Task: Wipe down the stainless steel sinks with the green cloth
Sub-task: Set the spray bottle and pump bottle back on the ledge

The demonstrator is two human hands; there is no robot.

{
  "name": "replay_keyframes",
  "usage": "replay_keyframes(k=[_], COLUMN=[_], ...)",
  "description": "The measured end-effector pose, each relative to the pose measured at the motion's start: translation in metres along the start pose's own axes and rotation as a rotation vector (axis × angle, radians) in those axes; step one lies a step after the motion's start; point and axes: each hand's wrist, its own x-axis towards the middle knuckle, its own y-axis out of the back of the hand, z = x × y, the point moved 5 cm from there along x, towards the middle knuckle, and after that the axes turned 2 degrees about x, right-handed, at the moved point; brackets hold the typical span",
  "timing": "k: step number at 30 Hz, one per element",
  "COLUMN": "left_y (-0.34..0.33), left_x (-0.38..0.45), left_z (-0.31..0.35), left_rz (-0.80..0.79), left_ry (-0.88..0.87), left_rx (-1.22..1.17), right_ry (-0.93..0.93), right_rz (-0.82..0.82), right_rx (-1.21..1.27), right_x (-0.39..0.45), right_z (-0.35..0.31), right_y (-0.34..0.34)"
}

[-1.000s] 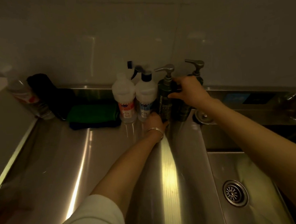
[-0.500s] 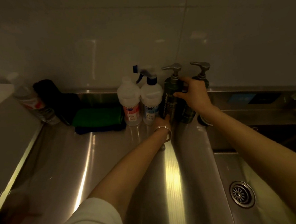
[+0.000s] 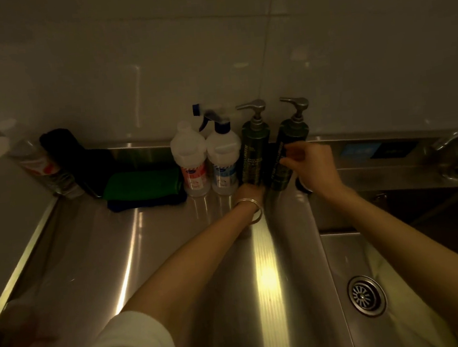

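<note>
Our right hand (image 3: 315, 166) pinches the right pump bottle (image 3: 290, 150); our left hand (image 3: 249, 192) sits at the bottles' base, its grip hidden. The green cloth (image 3: 142, 184) lies folded on the bench (image 3: 175, 262), untouched. We judge wiping not begun; next, reach left for it.

Left pump bottle (image 3: 255, 154): vertical pale lettering, too blurred to read.
Spray bottles (image 3: 224, 162) beside it: labels unreadable.
</note>
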Motion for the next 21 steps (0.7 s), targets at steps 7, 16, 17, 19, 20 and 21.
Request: replay_keyframes(k=[7,16,17,19,20,21], left_y=[-0.023,-0.022,-0.025,-0.030,-0.032,-0.034], left_x=[-0.009,-0.001,0.001,0.004,0.005,0.006], left_z=[0.015,0.028,0.028,0.029,0.028,0.028], left_rz=[-0.033,-0.015,-0.011,0.010,0.026,0.042], left_ry=[-0.120,-0.294,-0.305,-0.312,-0.304,-0.293], left_rx=[0.034,0.370,0.395,0.427,0.430,0.426], right_ry=[-0.150,-0.116,-0.109,-0.101,-0.094,-0.078], right_rz=[-0.036,-0.066,-0.077,-0.093,-0.096,-0.096], right_rx=[0.010,0.186,0.203,0.228,0.228,0.213], right_x=[0.008,0.034,0.036,0.041,0.043,0.044], right_z=[0.038,0.036,0.034,0.031,0.030,0.029], right_y=[0.005,0.004,0.007,0.012,0.015,0.017])
